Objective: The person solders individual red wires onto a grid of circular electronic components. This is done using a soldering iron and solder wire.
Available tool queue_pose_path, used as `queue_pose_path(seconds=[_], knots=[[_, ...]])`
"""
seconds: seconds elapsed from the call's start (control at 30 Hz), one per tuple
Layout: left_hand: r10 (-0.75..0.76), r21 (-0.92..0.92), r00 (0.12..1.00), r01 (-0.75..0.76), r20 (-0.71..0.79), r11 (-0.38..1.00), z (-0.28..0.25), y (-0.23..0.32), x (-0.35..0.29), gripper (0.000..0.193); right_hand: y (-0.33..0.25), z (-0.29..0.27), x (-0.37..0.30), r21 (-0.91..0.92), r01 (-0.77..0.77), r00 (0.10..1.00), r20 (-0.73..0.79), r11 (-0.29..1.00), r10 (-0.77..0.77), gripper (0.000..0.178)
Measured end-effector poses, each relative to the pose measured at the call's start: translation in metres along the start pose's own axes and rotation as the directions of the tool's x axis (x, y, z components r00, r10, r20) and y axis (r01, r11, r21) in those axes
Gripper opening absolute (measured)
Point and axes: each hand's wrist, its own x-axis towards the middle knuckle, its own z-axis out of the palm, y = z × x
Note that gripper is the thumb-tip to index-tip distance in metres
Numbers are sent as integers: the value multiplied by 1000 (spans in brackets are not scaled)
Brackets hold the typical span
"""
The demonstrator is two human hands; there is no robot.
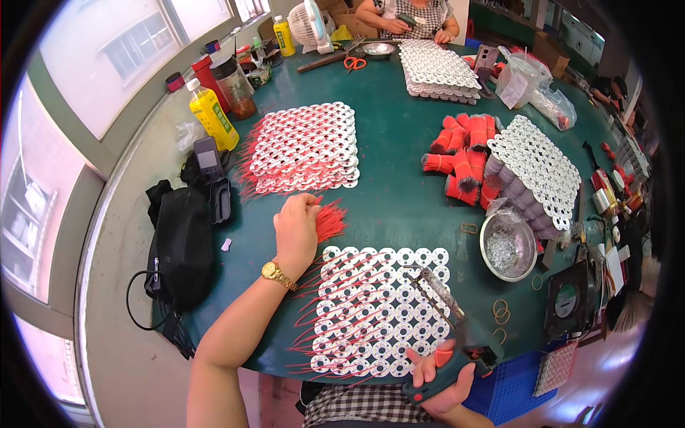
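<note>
In front of me lies a sheet of joined round white circuit boards [399,314]. Thin red wires lie across its left part and stick out past its left edge. My left hand [296,225], with a gold watch [275,272] at the wrist, is beyond the sheet's far left corner, fingers pinched at a loose pile of red wires [330,221]. My right hand [446,385] grips a dark green pistol-grip soldering gun [457,364] at the near right edge. Its slotted metal barrel [437,296] reaches over the sheet's right side, tip above the boards.
Past my left hand is a stack of wired boards [307,146]. To the right are red wire bundles [464,153], a stack of bare boards [539,167] and a metal bowl [508,246] with silvery scraps. A black bag [182,242] lies left. Across the table sits another person [414,21].
</note>
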Motion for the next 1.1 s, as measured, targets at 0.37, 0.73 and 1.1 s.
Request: queue_pose_path(seconds=[0.37, 0.73, 1.1], knots=[[-198, -657, 979, 113, -57, 746, -12, -6, 6, 13, -9, -2, 5, 41, -72, 996, 52, 997, 70, 68], [329, -840, 935, -68, 135, 539, -133, 98, 4, 26, -60, -31, -22, -148, -317, 922, 184, 937, 341, 80], [78, -381, 885, 117, 459, 917, -90, 127, -135, 8, -35, -61, -61, -460, -136, 963, 145, 878, 225, 76]])
